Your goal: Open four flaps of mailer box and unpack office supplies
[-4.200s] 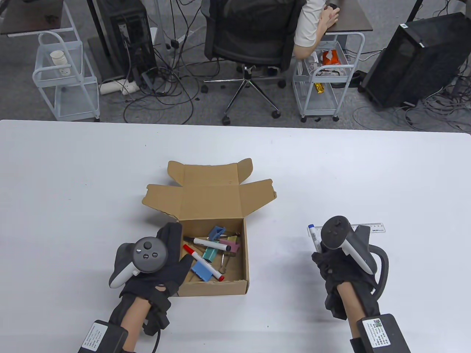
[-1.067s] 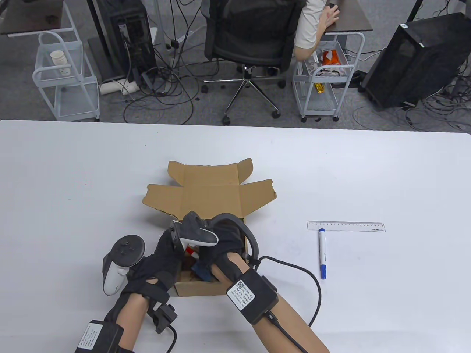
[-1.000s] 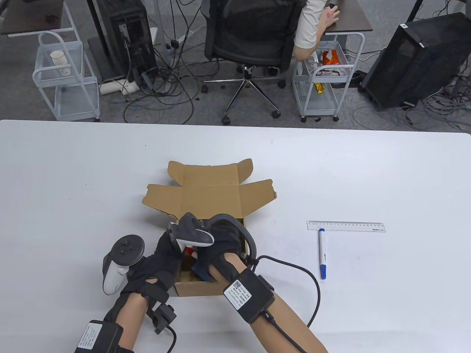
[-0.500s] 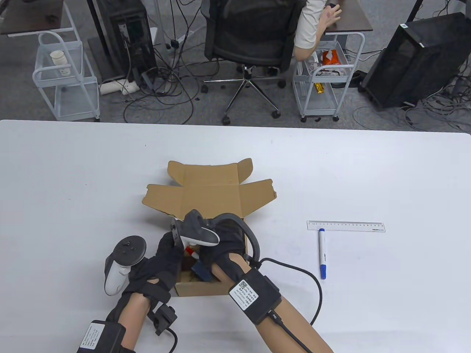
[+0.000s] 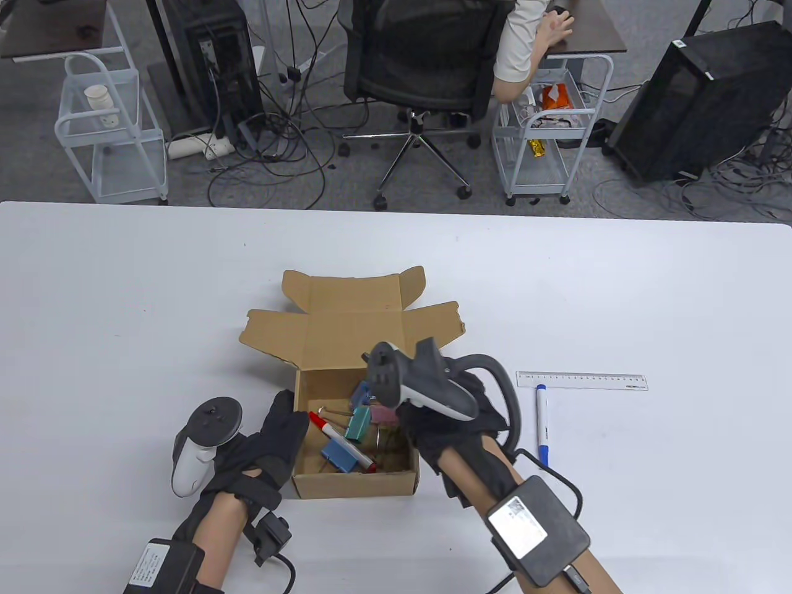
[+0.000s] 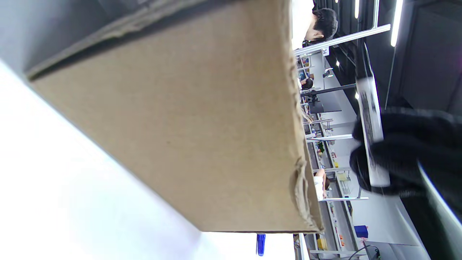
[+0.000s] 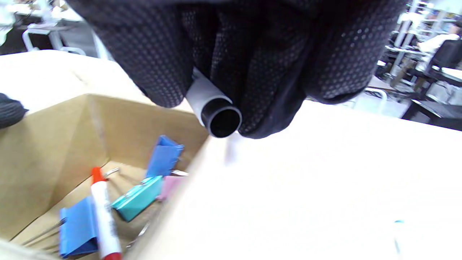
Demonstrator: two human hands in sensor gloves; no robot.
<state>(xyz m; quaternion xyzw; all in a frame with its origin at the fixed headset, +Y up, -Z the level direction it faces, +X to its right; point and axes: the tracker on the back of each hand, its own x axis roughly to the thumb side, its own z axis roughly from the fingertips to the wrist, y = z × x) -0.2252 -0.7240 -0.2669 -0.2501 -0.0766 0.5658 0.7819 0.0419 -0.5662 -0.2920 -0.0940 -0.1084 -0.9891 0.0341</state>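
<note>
The open mailer box [image 5: 356,433] sits near the middle of the table's [image 5: 124,309] near edge, flaps spread toward the far side. The left hand [image 5: 266,439] rests flat against the box's left wall, fingers open. The right hand [image 5: 448,411] hovers over the box's right wall, fingers [image 7: 158,54] curled around a black-capped marker [image 7: 214,112]. A red marker [image 5: 340,440] and binder clips [image 5: 357,426] lie inside.
</note>
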